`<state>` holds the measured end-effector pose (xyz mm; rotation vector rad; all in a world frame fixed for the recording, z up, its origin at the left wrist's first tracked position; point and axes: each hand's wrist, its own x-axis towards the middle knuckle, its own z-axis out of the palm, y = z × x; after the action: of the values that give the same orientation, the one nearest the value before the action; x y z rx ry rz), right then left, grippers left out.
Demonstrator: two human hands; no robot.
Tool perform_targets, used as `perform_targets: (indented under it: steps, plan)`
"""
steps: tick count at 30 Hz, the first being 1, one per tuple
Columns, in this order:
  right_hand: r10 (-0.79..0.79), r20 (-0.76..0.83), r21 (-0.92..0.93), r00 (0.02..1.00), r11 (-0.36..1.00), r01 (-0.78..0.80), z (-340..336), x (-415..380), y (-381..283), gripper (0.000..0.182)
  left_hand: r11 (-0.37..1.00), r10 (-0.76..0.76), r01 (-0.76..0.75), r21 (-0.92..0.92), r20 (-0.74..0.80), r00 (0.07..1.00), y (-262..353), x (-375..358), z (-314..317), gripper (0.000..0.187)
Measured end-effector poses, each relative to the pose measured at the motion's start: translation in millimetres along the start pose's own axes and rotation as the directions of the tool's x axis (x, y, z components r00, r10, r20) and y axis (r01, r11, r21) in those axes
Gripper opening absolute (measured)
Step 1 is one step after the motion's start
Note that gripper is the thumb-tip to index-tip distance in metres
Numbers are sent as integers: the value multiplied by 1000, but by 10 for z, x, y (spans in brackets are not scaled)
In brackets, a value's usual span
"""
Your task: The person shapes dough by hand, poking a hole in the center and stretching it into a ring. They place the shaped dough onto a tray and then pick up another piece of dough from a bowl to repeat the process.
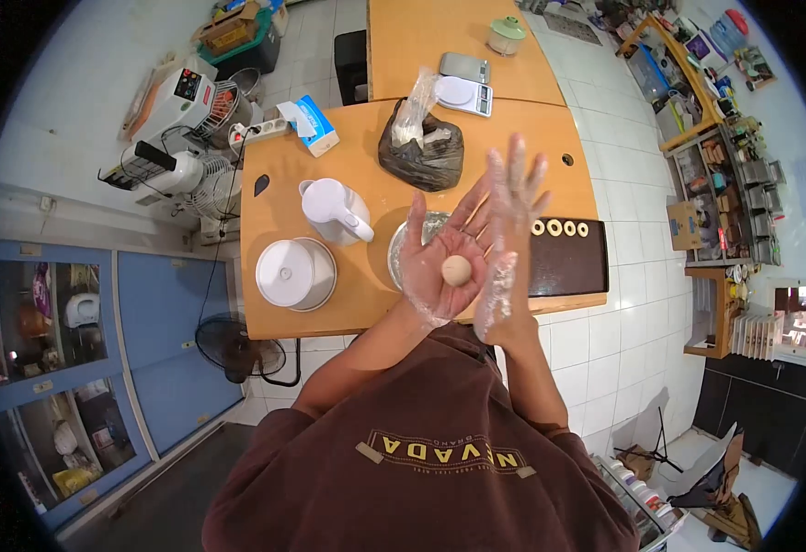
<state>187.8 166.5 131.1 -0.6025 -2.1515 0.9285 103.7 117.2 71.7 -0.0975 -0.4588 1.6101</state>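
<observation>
A small round dough ball (456, 270) rests in the upturned palm of my left hand (433, 276), whose fingers point away from me. Right beside it, my right hand (513, 212) is raised with its fingers stretched and apart; white flour coats its skin and nothing is in it. Partly hidden behind my left hand is a bowl (394, 251) with a pale, floury inside. To the right, a dark baking tray (568, 267) carries several ring-shaped dough pieces (554, 226) along its far edge; my right hand hides its left part.
On the wooden table (329, 317) stand a white lidded tub (288, 274), a white pitcher (337, 210), a black plastic bag (421, 156), a tissue pack (313, 127) and a kitchen scale (463, 96). A black fan (237, 345) is at the table's left.
</observation>
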Motion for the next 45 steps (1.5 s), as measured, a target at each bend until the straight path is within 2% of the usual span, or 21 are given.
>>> perform_targets:
  steps: [1, 4, 5, 6, 8, 9, 12, 16, 22, 28, 31, 34, 37, 40, 43, 45]
  plan:
    - [-50, -98, 28, 994, 998, 53, -14, -30, 100, 85, 999, 43, -42, 21, -42, 998, 13, 3, -30, 91]
    - [-53, -88, -118, 995, 992, 43, -200, -125, 230, 69, 954, 177, -127, 271, -167, 970, 32, 22, 45, 89]
    - [-87, -147, -67, 985, 995, 78, -190, -163, 326, 55, 945, 176, -124, 302, -152, 973, 56, 20, 48, 89]
    - [-71, -73, -98, 995, 993, 63, -211, -205, 366, 51, 935, 173, -119, 334, -138, 975, 83, 16, 54, 88]
    - [-31, 72, -166, 997, 985, 43, -257, -305, 405, 45, 905, 184, -125, 407, -109, 977, 100, 25, 54, 88]
    - [-89, 70, -155, 994, 983, 98, -218, -343, 420, 42, 883, 198, -135, 449, -95, 976, 98, 26, 49, 88]
    - [-114, 152, -138, 982, 981, 136, -175, -426, 418, 43, 819, 258, -155, 553, -113, 960, 114, 16, 2, 89]
    - [-72, 119, -86, 990, 993, 82, -83, -492, 480, 43, 657, 345, -130, 743, -143, 928, 139, -2, -36, 90]
    - [-41, 147, -78, 988, 996, 53, -43, -506, 566, 41, 614, 311, -95, 784, -129, 942, 163, -45, -56, 91]
    - [26, 116, 82, 993, 996, -36, 36, -515, 556, 40, 755, 291, -92, 649, -205, 934, 188, -74, -58, 90]
    - [-13, 101, 14, 995, 1000, 12, 98, -514, 515, 33, 730, 244, -91, 677, -134, 960, 224, -65, -78, 88]
    - [-68, 128, -50, 989, 996, 75, 63, -503, 489, 35, 704, 233, -97, 704, -100, 967, 255, -65, -83, 86]
    - [-112, 111, -64, 987, 991, 119, 50, -514, 494, 44, 742, 216, -124, 659, -60, 974, 249, -79, -45, 83]
    - [-139, 41, -38, 989, 989, 141, 90, -531, 508, 43, 658, 207, -106, 745, -44, 977, 241, -83, 3, 85]
    - [-19, -121, -3, 993, 1000, 18, 157, -532, 383, 64, 676, 186, -118, 727, -13, 982, 245, -103, 40, 86]
    - [73, -156, 132, 985, 990, -52, 239, -546, 419, 79, 650, 192, -131, 748, 5, 981, 253, -114, 37, 84]
